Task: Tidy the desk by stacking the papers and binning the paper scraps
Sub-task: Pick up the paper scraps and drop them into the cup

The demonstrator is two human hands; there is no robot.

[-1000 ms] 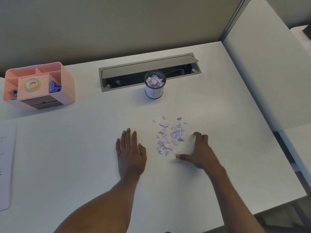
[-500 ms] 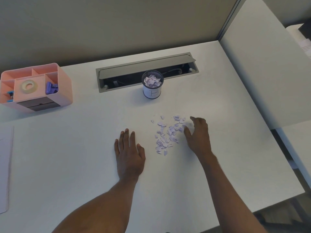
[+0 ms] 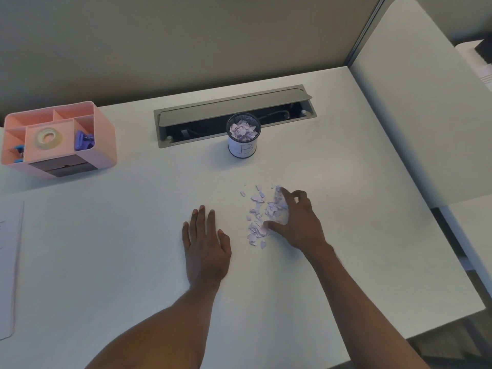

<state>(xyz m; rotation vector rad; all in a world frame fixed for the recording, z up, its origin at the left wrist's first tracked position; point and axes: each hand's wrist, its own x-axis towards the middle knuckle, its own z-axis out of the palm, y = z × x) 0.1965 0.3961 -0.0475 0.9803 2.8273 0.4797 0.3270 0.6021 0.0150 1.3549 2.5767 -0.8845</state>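
Paper scraps: lying in a loose lilac heap on the white desk, just in front of the bin, with a few stragglers sitting apart at the heap's far-left edge.
Right hand: curling over the heap's right side, with the index finger reaching round the far end and the thumb hooking the near end. It is clasping the pile between them, seemingly to bunch it into one grab. How much is truly pinched is hidden under the palm.
Left hand: lying flat on the desk with fingers straight, grasping nothing, near the heap but apart from it. It is probably bracing the reach.
Bin: standing upright behind the heap, already holding scraps almost to its rim, and sitting close enough to keep each carry short.
Papers: lying at the desk's left edge, well apart and partly out of view; whether they are stacked cannot be told.
Step in hand: gathering what is left of the scraps, by my reading.
Risk: light pieces slipping from the fingers, or spilling off the nearly full bin.
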